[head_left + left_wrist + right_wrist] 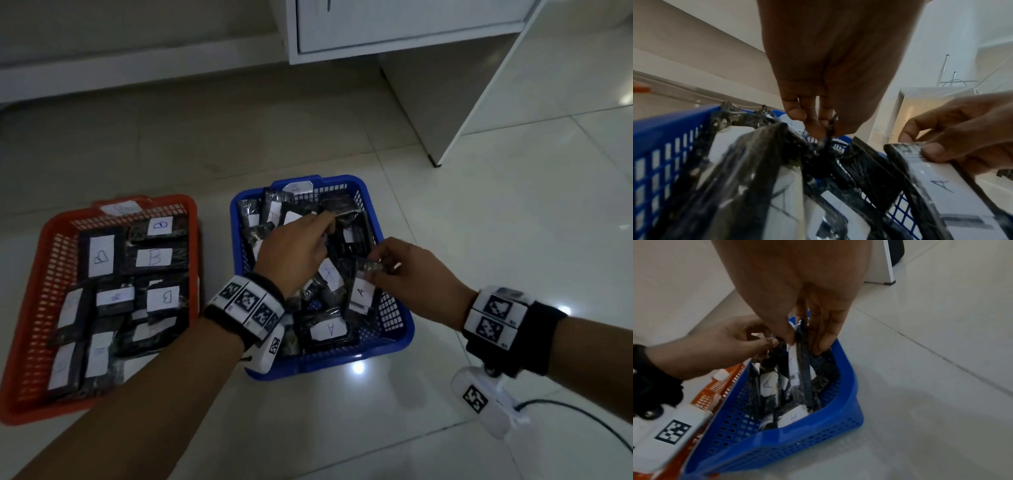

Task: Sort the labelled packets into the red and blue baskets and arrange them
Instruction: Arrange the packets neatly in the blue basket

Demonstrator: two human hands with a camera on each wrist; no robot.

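On the pale tiled floor (479, 222), both hands work in the blue plastic mesh basket (394, 329): the left hand (291, 253) pinches one black film-wrapped packet's edge (824, 142), the right hand (411, 274) grips an upright black "A"-labelled packet (359, 291), best lowered flat, label up, beside its neighbours.

A red slotted plastic basket (51, 260) sits on the pale tiled floor (513, 212), with a blue slotted plastic basket (390, 329) just beside it on its right and set slightly farther back. Black plastic packets with white paper labels marked B (101, 251) lie flat in rows inside the first. Black packets labelled A (327, 330) lie in the second, several tilted or on edge. Both hands are over the second basket: the left hand (294, 250) toward its middle, the right hand (411, 274) at its right side. A white cabinet (394, 24) stands behind, well apart.
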